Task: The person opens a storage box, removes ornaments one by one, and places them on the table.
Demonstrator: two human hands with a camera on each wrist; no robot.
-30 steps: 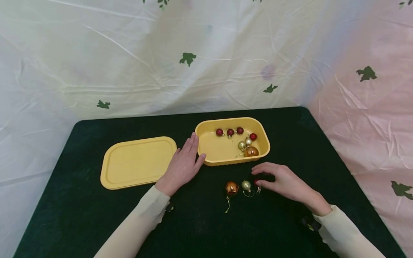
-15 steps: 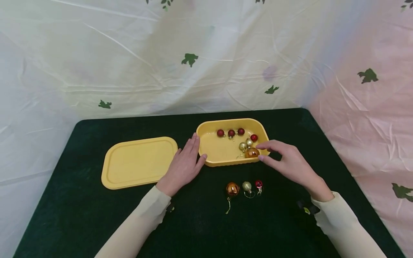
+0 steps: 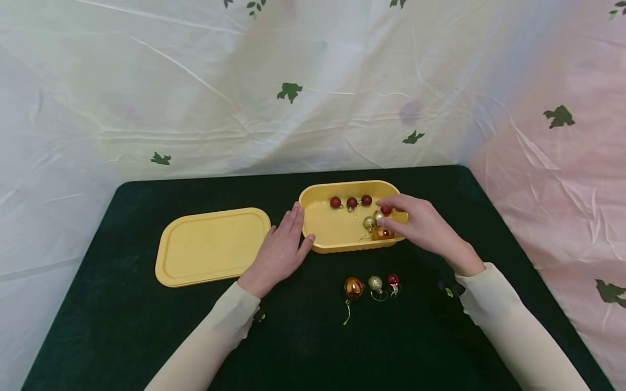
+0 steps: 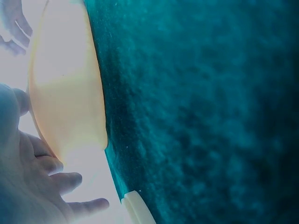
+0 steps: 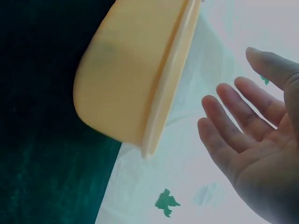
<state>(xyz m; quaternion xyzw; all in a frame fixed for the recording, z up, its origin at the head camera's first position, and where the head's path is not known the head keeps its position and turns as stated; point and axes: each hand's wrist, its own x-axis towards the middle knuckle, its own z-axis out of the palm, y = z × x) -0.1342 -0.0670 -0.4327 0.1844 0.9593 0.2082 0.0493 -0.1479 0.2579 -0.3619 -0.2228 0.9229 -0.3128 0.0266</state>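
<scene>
Clock hours are read around the yellow container in the head view, with twelve on its far side. At nine o'clock a yellow lid (image 3: 212, 247) lies flat on the dark green tabletop (image 3: 293, 342). Between eight and nine, the left hand (image 3: 279, 250) is released, its fingers straight and resting against the container's near-left end, the thumb spread apart from them.

The container (image 3: 320, 225) stands upright at the centre. Inside, three dark red balls (image 3: 352, 203) sit at eleven, twelve and one. Outside at six, a copper ball (image 3: 354, 287) lies on the tabletop with its cord trailing toward six. Back inside, a gold ball (image 3: 369, 222) sits between three and four, close to a pale ball (image 3: 379, 215) at three. On the tabletop between five and six is a glittery pale-gold ball (image 3: 375, 283). A second copper ball (image 3: 383, 233) lies inside at four, and a bright red ball (image 3: 386, 210), partly covered by fingers, near three. A shiny red ball (image 3: 393, 279) lies on the tabletop near five. At three o'clock the right hand (image 3: 418, 220) reaches over the container's rim, released, thumb and fingers apart.
</scene>
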